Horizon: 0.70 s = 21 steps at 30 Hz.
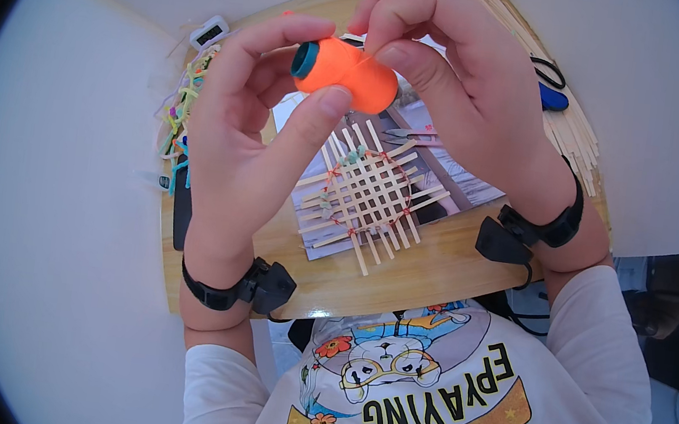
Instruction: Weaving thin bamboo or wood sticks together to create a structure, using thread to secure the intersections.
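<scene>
Seen from above, a person's left hand [240, 136] grips a spool of orange thread [349, 78] between thumb and fingers, held up over a wooden table [433, 274]. The right hand [467, 67] curls at the spool's other end, fingertips close together; whether they pinch a strand, I cannot tell. Below lies a round mat of woven strips [369, 190] on a printed sheet [327, 244].

Left fingers [294, 31] curved opposite the thumb [320, 116], right fingers [388, 13] in a pinch, both forearms [215, 329] raised
</scene>
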Tool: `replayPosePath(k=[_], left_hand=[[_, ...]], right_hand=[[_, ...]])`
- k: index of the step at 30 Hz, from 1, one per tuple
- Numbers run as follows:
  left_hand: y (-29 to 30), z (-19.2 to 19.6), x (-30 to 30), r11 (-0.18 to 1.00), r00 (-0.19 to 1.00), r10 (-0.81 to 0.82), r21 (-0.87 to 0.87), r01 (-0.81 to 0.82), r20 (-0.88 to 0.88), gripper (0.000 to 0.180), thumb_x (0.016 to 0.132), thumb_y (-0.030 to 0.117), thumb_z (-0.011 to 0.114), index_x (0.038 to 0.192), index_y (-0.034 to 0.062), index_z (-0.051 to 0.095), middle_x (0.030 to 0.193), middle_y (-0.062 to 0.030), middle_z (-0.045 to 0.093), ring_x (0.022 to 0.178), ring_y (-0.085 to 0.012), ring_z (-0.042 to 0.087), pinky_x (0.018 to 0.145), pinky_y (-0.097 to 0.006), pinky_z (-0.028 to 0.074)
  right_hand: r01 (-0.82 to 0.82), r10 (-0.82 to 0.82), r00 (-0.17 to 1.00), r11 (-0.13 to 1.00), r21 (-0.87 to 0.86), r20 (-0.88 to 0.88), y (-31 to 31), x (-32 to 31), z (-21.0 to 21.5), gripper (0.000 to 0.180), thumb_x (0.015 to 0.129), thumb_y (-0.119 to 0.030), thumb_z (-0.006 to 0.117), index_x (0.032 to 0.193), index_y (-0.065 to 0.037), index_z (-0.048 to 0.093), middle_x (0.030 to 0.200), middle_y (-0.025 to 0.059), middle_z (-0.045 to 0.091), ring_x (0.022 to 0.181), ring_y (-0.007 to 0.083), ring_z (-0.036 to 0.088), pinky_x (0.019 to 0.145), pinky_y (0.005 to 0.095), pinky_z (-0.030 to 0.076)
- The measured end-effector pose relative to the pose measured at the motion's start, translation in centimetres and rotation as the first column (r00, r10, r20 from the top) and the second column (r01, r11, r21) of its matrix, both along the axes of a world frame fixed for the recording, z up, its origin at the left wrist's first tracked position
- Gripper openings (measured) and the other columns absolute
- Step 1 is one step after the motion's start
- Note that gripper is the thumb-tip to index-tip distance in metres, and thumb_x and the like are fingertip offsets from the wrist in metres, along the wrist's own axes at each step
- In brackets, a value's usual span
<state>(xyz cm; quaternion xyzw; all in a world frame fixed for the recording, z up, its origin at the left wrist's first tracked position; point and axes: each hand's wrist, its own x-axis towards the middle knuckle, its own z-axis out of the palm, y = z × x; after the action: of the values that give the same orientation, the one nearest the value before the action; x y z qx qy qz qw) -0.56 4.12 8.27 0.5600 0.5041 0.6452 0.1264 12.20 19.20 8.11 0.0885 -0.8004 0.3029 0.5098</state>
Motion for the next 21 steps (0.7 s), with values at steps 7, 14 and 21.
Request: replayPosePath(k=[7, 14, 21], left_hand=[[-0.3, 0.4, -0.3, 1.0, 0.993, -0.028, 0.004, 0.028, 0.113, 0.046, 0.092, 0.002, 0.073, 0.133, -0.0025, 0.053, 0.12, -0.012, 0.067, 0.109, -0.018, 0.066, 0.095, -0.029, 0.053], [0.0, 0.2, -1.6, 0.987, 0.995, -0.096, 0.136, 0.091, 0.03, 0.047, 0.089, -0.004, 0.072, 0.132, -0.0022, 0.053, 0.134, -0.0179, 0.059, 0.119, -0.022, 0.062, 0.1, -0.033, 0.052], [0.0, -0.1, -1.1, 0.989, 0.999, -0.044, 0.143, 0.045, -0.013, 0.048, 0.087, -0.003, 0.075, 0.13, -0.0023, 0.054, 0.133, -0.0174, 0.06, 0.121, -0.0229, 0.061, 0.101, -0.034, 0.052]], right_hand=[[-0.328, 0.437, 0.899, 0.702, -0.632, 0.019, 0.5, 0.3, 0.2, 0.028, 0.103, -0.017, 0.06, 0.123, 0.002, 0.055, 0.097, 0.0065, 0.066, 0.093, 0.0129, 0.064, 0.085, 0.0263, 0.053], [-0.217, 0.509, 0.82, 0.698, -0.682, 0.26, 0.7, 1.2, 1.4, 0.037, 0.097, -0.014, 0.07, 0.13, -0.001, 0.06, 0.11, 0.0054, 0.071, 0.093, 0.0128, 0.067, 0.084, 0.0293, 0.055], [-0.291, 0.46, 0.863, 0.792, -0.537, 0.209, 0.1, 1.5, 1.5, 0.036, 0.094, -0.013, 0.072, 0.125, 0.0, 0.061, 0.105, 0.0074, 0.07, 0.094, 0.0124, 0.068, 0.085, 0.0269, 0.055]])
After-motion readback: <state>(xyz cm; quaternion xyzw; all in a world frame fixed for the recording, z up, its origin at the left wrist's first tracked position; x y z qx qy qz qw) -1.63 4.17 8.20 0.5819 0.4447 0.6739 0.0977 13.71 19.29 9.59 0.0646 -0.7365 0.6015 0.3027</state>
